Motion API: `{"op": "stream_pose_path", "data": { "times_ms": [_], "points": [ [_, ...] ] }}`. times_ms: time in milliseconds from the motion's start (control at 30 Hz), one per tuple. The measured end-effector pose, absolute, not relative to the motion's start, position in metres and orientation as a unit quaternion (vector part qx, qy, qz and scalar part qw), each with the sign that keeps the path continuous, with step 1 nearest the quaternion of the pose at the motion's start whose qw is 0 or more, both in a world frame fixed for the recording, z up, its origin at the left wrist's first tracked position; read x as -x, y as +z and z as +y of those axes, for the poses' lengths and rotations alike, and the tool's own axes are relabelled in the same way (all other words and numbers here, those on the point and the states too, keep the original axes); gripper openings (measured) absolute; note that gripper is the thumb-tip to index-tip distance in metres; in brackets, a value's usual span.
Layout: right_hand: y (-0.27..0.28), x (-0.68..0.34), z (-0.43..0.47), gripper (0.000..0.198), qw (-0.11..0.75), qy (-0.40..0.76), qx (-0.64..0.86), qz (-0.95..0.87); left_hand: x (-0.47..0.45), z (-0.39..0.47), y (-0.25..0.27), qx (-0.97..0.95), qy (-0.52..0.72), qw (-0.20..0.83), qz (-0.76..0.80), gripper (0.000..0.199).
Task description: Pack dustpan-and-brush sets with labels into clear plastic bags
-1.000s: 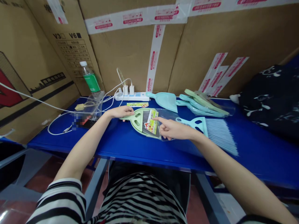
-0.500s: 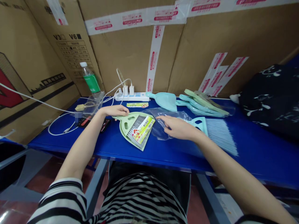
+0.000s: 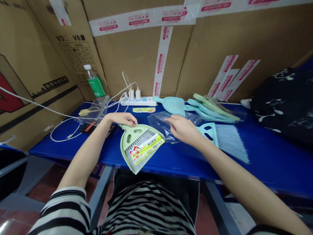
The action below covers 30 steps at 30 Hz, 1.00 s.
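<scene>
My left hand (image 3: 125,119) is closed around the handle end of a light green dustpan (image 3: 123,153). A matching small brush (image 3: 133,138) with grey bristles is nested in the dustpan, and a yellow-green printed label (image 3: 146,149) lies across the bristles. To the right, my right hand (image 3: 182,128) is at a crumpled clear plastic bag (image 3: 158,124), with its fingers curled together on the film; the fingertips are partly hidden. Just beyond that wrist lies a light blue brush (image 3: 227,138), its bristles pointing right.
A blue dustpan (image 3: 172,105) and a stack of green and blue dustpans (image 3: 212,109) lie along the back of the blue table (image 3: 269,163). Behind the left hand are a power strip (image 3: 144,101), cables, a loose label (image 3: 144,110) and a bottle (image 3: 95,83). A dark patterned bag (image 3: 283,104) sits right.
The green dustpan with its brush has come nearer to me and turned, its wide end lower. My right hand has shifted up and slightly left, and the plastic bag has changed shape.
</scene>
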State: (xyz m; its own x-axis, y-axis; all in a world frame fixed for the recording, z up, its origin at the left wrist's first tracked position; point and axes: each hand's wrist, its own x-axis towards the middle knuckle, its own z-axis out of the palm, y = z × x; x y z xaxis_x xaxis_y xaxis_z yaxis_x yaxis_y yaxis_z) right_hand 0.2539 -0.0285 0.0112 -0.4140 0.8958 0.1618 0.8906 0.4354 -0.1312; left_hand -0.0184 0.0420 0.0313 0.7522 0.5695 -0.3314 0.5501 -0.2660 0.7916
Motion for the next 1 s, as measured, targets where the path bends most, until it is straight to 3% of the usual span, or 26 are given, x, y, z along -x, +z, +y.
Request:
{"op": "stream_pose_path", "data": {
  "times_ms": [267, 533, 700, 833, 1000],
  "points": [
    [-0.004, -0.255, -0.010, 0.041, 0.230, 0.008, 0.452, -0.862, 0.011, 0.042, 0.029, -0.827, -0.003, 0.461, 0.321, 0.027],
    [-0.002, -0.266, 0.005, 0.031, 0.352, -0.016, 0.482, -0.802, 0.000, 0.046, 0.016, -0.848, 0.106, 0.400, 0.330, 0.030],
    [-0.005, -0.265, 0.008, 0.029, 0.341, 0.052, 0.508, -0.789, -0.002, 0.043, 0.012, -0.776, 0.183, 0.473, 0.376, 0.062],
    [-0.006, -0.257, 0.006, 0.029, 0.333, 0.095, 0.473, -0.810, -0.008, 0.044, 0.009, -0.666, 0.300, 0.499, 0.467, 0.051],
    [-0.003, -0.251, -0.011, 0.029, 0.355, 0.115, 0.448, -0.813, -0.008, 0.054, 0.004, -0.595, 0.387, 0.438, 0.551, 0.052]
  ]
}}
